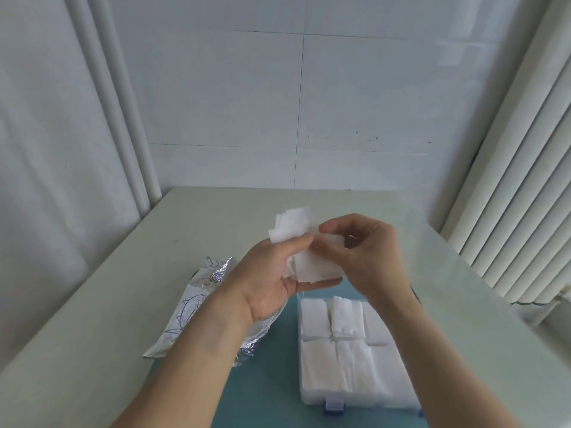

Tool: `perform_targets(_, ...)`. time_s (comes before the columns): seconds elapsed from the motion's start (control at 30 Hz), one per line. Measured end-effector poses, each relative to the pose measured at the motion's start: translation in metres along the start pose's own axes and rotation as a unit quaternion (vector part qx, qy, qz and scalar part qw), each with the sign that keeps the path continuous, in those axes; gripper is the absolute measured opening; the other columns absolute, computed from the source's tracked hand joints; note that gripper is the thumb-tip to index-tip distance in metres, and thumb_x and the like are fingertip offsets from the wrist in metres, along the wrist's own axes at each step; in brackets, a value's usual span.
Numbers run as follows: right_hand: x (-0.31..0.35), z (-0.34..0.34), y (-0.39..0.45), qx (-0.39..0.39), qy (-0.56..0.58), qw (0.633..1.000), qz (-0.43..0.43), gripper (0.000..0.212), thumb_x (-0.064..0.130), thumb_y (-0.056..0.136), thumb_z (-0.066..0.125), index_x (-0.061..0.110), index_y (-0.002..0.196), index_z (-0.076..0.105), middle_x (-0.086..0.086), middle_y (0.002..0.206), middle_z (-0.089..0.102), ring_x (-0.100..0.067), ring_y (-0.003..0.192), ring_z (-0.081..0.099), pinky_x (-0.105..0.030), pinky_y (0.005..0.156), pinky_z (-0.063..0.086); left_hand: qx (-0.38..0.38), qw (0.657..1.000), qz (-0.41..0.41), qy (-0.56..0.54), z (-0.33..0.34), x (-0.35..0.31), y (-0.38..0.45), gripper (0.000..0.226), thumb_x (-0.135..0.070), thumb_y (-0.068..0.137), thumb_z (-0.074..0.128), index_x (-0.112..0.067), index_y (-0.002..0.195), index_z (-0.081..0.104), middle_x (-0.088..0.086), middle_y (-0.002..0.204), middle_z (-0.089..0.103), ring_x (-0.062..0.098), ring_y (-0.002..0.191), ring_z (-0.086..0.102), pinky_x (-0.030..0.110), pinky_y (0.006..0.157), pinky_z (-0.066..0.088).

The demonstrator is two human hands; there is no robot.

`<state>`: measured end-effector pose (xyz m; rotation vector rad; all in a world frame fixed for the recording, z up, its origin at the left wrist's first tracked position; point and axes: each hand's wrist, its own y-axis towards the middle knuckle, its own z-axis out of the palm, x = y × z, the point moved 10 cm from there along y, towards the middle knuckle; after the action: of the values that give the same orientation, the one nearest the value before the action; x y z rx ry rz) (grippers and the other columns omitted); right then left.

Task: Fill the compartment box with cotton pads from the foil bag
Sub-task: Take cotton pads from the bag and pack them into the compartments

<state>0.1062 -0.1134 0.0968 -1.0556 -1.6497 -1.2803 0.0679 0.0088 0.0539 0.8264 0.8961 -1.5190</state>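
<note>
My left hand (268, 279) holds a loose stack of white cotton pads (312, 261) above the table, palm up, with pads fanning out past the fingers. My right hand (364, 251) pinches pads at the right side of that stack. Below the hands lies the clear compartment box (352, 353) with blue latches at its front; white pads fill all the compartments that show. The silver foil bag (197, 301), printed with blue fish drawings, lies left of the box, partly hidden under my left forearm.
A teal mat (265, 381) lies under the box and bag on the pale table (154, 267). A white wall stands behind, curtains hang at the left, and a ribbed white radiator (519, 211) runs along the right edge.
</note>
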Motion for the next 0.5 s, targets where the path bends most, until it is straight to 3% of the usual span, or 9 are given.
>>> perform_targets(0.1, 0.006, 0.003, 0.002, -0.005, -0.110, 0.993, -0.050, 0.012, 0.025, 0.079, 0.084, 0.032, 0.079, 0.075, 0.018, 0.081, 0.072, -0.002, 0.063, 0.063, -0.014, 0.058, 0.050, -0.042, 0.999, 0.031, -0.006, -0.010, -0.002, 0.005, 0.022, -0.003, 0.099, 0.048, 0.001, 0.113, 0.065, 0.020, 0.112, 0.072, 0.030, 0.093, 0.072, 0.041, 0.072, 0.062)
perform_targets(0.17, 0.008, 0.001, 0.007, -0.002, -0.158, 0.985, -0.065, 0.013, 0.031, 0.079, 0.082, 0.037, 0.086, 0.072, 0.021, 0.092, 0.068, 0.005, 0.071, 0.060, -0.011, 0.060, 0.047, -0.072, 0.996, 0.055, -0.016, -0.017, -0.006, 0.007, 0.022, -0.001, 0.100, 0.046, -0.001, 0.114, 0.063, 0.018, 0.105, 0.074, 0.027, 0.088, 0.074, 0.037, 0.068, 0.062)
perform_targets(0.23, 0.002, -0.001, 0.011, 0.020, -0.156, 0.987, -0.035, 0.024, 0.038, 0.077, 0.083, 0.032, 0.096, 0.070, 0.016, 0.093, 0.068, 0.001, 0.074, 0.065, -0.013, 0.060, 0.049, -0.102, 0.991, 0.078, -0.022, -0.024, -0.011, 0.007, 0.021, 0.000, 0.101, 0.045, -0.003, 0.112, 0.062, 0.014, 0.099, 0.076, 0.025, 0.084, 0.074, 0.034, 0.065, 0.061)
perform_targets(0.3, -0.008, -0.001, 0.011, 0.067, -0.110, 0.991, 0.038, 0.034, 0.039, 0.074, 0.085, 0.022, 0.097, 0.068, 0.006, 0.083, 0.073, -0.011, 0.063, 0.070, -0.021, 0.057, 0.053, -0.122, 0.987, 0.099, -0.020, -0.027, -0.013, 0.007, 0.020, 0.000, 0.101, 0.046, -0.005, 0.108, 0.063, 0.011, 0.097, 0.076, 0.024, 0.083, 0.075, 0.034, 0.064, 0.061)
perform_targets(0.4, -0.016, 0.003, 0.007, 0.117, -0.074, 0.986, 0.097, 0.031, 0.030, 0.077, 0.085, 0.010, 0.093, 0.068, -0.003, 0.068, 0.074, -0.019, 0.054, 0.070, -0.026, 0.057, 0.055, -0.125, 0.985, 0.117, -0.003, -0.025, -0.014, 0.007, 0.021, -0.001, 0.101, 0.046, -0.010, 0.104, 0.066, 0.008, 0.095, 0.076, 0.023, 0.082, 0.074, 0.035, 0.064, 0.061)
perform_targets(0.5, -0.015, 0.000, 0.008, 0.110, -0.086, 0.986, 0.088, 0.020, 0.023, 0.080, 0.083, 0.011, 0.088, 0.070, -0.003, 0.064, 0.074, -0.020, 0.055, 0.071, -0.030, 0.061, 0.059, -0.112, 0.987, 0.116, -0.019, -0.019, -0.011, 0.007, 0.024, -0.002, 0.102, 0.043, -0.009, 0.103, 0.066, 0.012, 0.096, 0.076, 0.025, 0.080, 0.074, 0.037, 0.063, 0.062)
